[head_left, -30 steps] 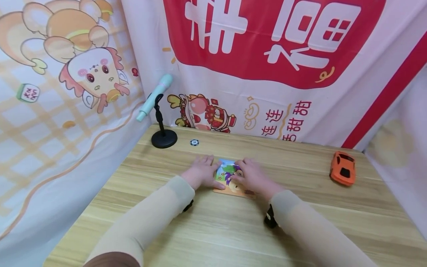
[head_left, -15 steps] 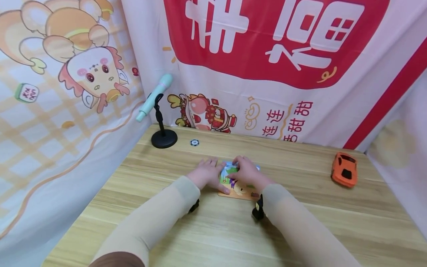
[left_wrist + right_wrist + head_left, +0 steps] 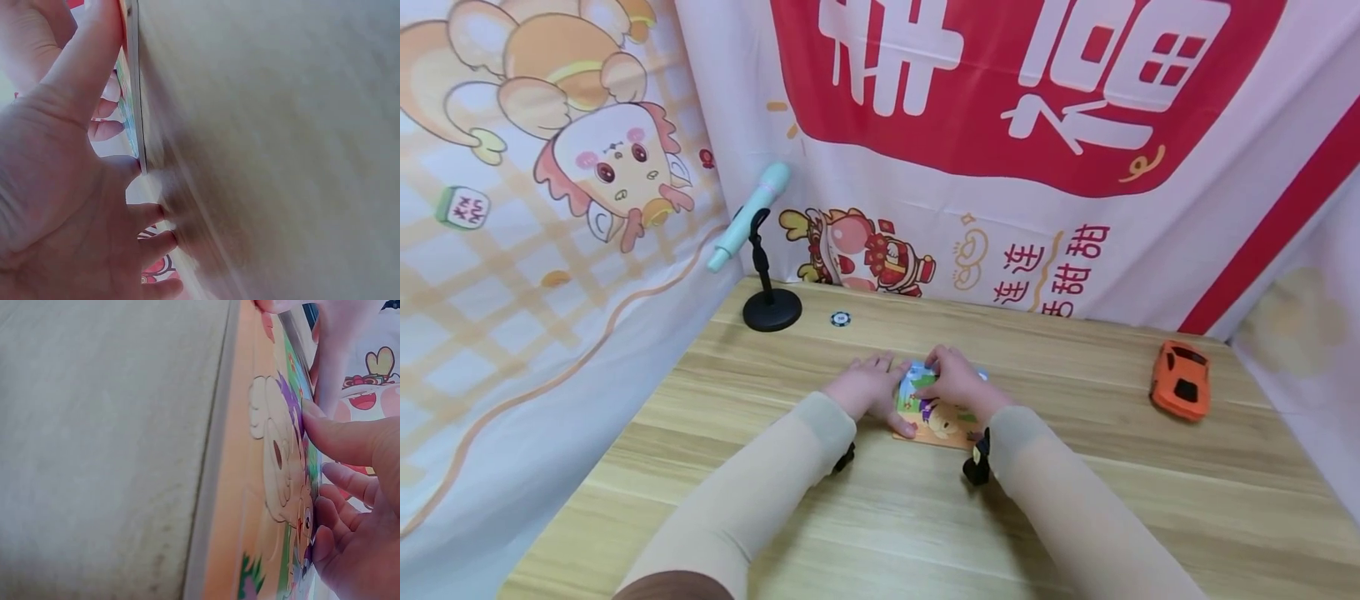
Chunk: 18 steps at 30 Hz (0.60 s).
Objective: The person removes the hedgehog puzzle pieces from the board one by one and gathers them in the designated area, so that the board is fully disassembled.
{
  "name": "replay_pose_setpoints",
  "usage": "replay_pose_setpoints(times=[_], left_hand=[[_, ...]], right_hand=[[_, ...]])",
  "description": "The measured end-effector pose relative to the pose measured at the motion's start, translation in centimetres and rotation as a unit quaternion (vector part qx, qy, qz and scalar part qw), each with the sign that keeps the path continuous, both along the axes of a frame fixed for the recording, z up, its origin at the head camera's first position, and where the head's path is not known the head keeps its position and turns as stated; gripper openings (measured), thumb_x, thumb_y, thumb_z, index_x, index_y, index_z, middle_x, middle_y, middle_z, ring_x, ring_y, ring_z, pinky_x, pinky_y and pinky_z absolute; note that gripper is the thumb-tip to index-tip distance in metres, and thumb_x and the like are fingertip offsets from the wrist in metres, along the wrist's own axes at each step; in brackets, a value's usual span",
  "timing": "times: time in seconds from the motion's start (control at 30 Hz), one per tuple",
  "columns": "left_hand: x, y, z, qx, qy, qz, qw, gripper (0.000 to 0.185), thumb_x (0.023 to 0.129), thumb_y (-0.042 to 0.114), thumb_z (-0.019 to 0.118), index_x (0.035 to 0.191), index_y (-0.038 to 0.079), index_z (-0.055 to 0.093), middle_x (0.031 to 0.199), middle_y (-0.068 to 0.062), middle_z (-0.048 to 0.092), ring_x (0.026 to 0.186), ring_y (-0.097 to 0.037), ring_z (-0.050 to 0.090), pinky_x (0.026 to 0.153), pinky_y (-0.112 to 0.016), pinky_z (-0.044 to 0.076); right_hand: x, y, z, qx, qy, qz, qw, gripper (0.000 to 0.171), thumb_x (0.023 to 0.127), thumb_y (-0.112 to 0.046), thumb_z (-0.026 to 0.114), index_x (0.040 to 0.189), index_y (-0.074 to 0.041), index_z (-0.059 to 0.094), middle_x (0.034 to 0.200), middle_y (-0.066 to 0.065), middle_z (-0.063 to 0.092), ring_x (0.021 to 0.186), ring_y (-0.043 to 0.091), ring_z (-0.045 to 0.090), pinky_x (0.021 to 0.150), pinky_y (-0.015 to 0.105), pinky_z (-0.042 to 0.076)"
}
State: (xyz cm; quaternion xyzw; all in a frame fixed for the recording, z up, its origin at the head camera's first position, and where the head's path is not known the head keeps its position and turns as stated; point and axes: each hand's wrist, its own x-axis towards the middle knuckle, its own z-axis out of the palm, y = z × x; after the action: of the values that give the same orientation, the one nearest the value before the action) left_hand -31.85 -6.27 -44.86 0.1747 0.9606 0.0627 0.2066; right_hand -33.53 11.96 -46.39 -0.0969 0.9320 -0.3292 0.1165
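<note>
A flat picture puzzle board [image 3: 936, 425] lies on the table, with an orange lower part, green and blue above, and a purple-haired figure. Pale, bare-looking cut-out shapes [image 3: 275, 450] show in the right wrist view. My left hand [image 3: 868, 388] spreads along the board's left side: the thumb lies on its lower left corner, the index fingertip is at its edge, and the other fingertips rest on the table. My right hand [image 3: 958, 385] is over the upper middle, thumb and bent fingertips touching the picture. Whether a piece is pinched there is hidden.
On the wooden table [image 3: 880, 517], a mint-green microphone [image 3: 748, 218] on a black stand [image 3: 772, 310] is at the back left. A small round chip [image 3: 840, 319] lies near it. An orange toy car [image 3: 1181, 380] sits at the far right. Printed cloth hangs behind.
My right hand has moved up and left over the board, covering more of the purple-haired figure. The board and my left hand have shifted slightly right in view.
</note>
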Motion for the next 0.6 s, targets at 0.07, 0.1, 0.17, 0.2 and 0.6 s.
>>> replay_pose_setpoints(times=[0.07, 0.1, 0.17, 0.2, 0.6], left_hand=[[0.0, 0.1, 0.1, -0.007, -0.004, 0.001, 1.0, 0.136, 0.052, 0.083, 0.073, 0.16, 0.025, 0.014, 0.164, -0.014, 0.009, 0.149, -0.035, 0.008, 0.117, -0.057, 0.007], [0.0, 0.1, 0.1, -0.01, -0.005, 0.002, 0.9999, 0.136, 0.052, 0.083, 0.073, 0.16, 0.025, 0.014, 0.164, -0.014, 0.008, 0.149, -0.035, 0.008, 0.117, -0.056, 0.007], [0.2, 0.2, 0.5, -0.017, -0.01, 0.007, 0.9998, 0.136, 0.052, 0.083, 0.072, 0.16, 0.025, 0.013, 0.165, -0.012, 0.007, 0.149, -0.033, 0.007, 0.118, -0.054, 0.008], [0.0, 0.3, 0.2, -0.016, -0.011, 0.01, 0.9998, 0.138, 0.05, 0.083, 0.073, 0.16, 0.025, 0.013, 0.165, -0.012, 0.006, 0.149, -0.034, 0.007, 0.118, -0.055, 0.008], [-1.8, 0.4, -2.0, -0.049, -0.029, 0.016, 0.9982, 0.15, 0.035, 0.09, 0.067, 0.158, 0.035, 0.0, 0.164, -0.008, -0.006, 0.149, -0.033, 0.001, 0.119, -0.05, 0.01]], right_hand=[[-0.1, 0.0, 0.0, 0.002, 0.002, 0.002, 1.0, 0.052, 0.08, -0.026, 0.085, 0.119, -0.009, 0.056, 0.112, 0.011, 0.054, 0.099, 0.027, 0.053, 0.09, 0.043, 0.048], [-0.2, 0.0, 0.0, 0.003, 0.002, 0.003, 1.0, 0.052, 0.08, -0.026, 0.085, 0.119, -0.009, 0.056, 0.112, 0.011, 0.053, 0.099, 0.027, 0.053, 0.09, 0.043, 0.047], [-0.4, 0.0, -0.1, 0.004, 0.004, 0.005, 1.0, 0.052, 0.079, -0.025, 0.086, 0.118, -0.008, 0.055, 0.111, 0.011, 0.053, 0.099, 0.027, 0.052, 0.09, 0.042, 0.047], [-0.4, 0.0, -0.1, 0.004, 0.003, 0.005, 1.0, 0.052, 0.079, -0.025, 0.086, 0.118, -0.008, 0.056, 0.111, 0.011, 0.052, 0.098, 0.027, 0.052, 0.089, 0.042, 0.047], [-0.3, -0.3, 0.2, -0.008, -0.009, -0.001, 1.0, 0.051, 0.079, -0.021, 0.086, 0.117, -0.007, 0.055, 0.114, 0.012, 0.051, 0.101, 0.027, 0.05, 0.093, 0.042, 0.046]])
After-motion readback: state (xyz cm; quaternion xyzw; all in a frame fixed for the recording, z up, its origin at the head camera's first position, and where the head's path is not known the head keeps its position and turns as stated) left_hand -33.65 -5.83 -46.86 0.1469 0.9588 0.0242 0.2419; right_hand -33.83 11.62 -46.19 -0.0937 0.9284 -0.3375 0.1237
